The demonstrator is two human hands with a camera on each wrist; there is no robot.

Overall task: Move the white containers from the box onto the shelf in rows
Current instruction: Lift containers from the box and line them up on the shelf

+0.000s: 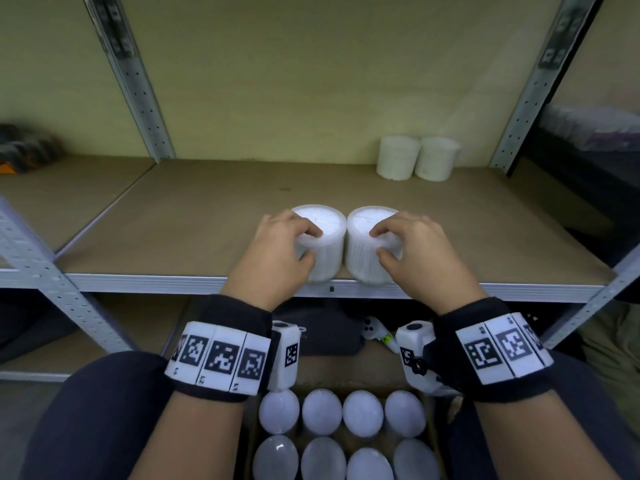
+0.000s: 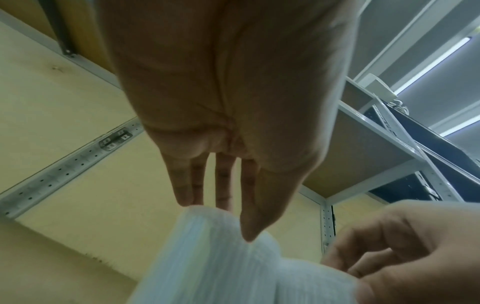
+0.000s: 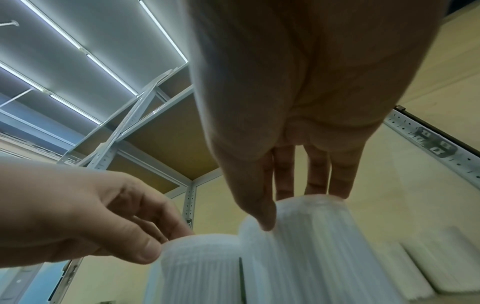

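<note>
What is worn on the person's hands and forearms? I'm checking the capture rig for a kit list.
The left hand and right hand are bare, without gloves. Each wrist carries a black fabric cuff wrapped by a white segmented band printed with square black-and-white coded markers. A small white boxy camera unit is mounted on the inner side of each wrist. The forearms are uncovered.

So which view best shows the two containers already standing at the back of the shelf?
Head view: the back pair stands whole, side by side, near the right upright. The right wrist view catches them only as a blur at its right edge; the left wrist view shows nothing.
</note>
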